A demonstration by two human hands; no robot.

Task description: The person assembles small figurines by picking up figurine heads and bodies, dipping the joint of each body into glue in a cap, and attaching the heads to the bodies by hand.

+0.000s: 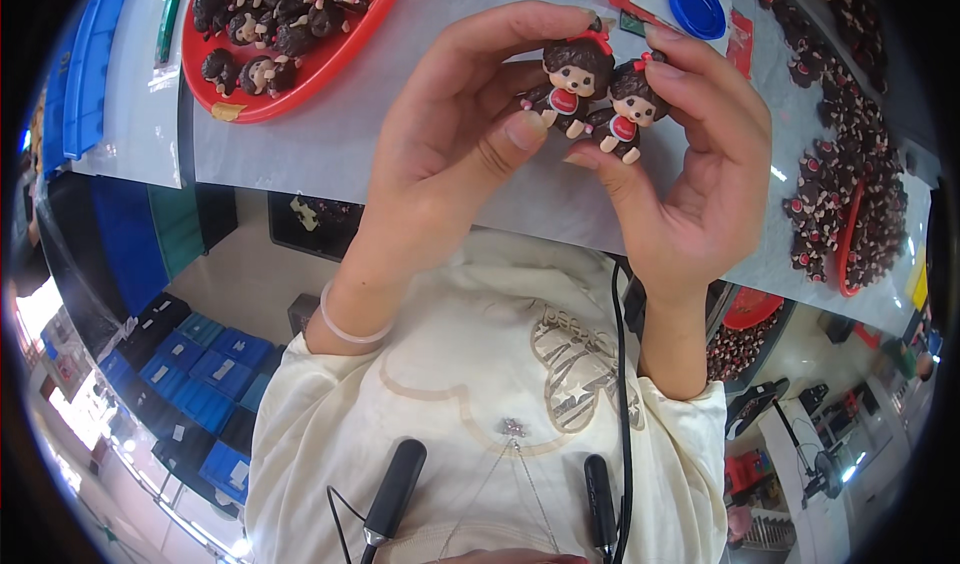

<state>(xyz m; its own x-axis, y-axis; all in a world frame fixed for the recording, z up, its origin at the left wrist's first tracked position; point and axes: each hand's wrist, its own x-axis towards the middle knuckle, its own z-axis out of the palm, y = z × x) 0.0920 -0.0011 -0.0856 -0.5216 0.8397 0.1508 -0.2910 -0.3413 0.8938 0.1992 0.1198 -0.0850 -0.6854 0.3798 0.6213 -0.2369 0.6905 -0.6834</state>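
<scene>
Two small brown doll figurines, each with a pale face, a red bow and a red bib, are held up side by side over the table. My left hand (450, 114) pinches the left figurine (577, 76) between thumb and fingers, at its head and lower side. The right figurine (630, 112), slightly lower, is gripped by my right hand (705, 154), thumb at its feet and fingertips by its bow. The two figurines touch or nearly touch each other. Their backs are hidden.
A red round tray (290, 104) with several similar figurines lies at the far left, near a green pen-like stick (169, 26). Behind my right hand is a blue round lid (697, 9). Many figurines (825, 199) are heaped along the right, partly around another red tray (850, 239).
</scene>
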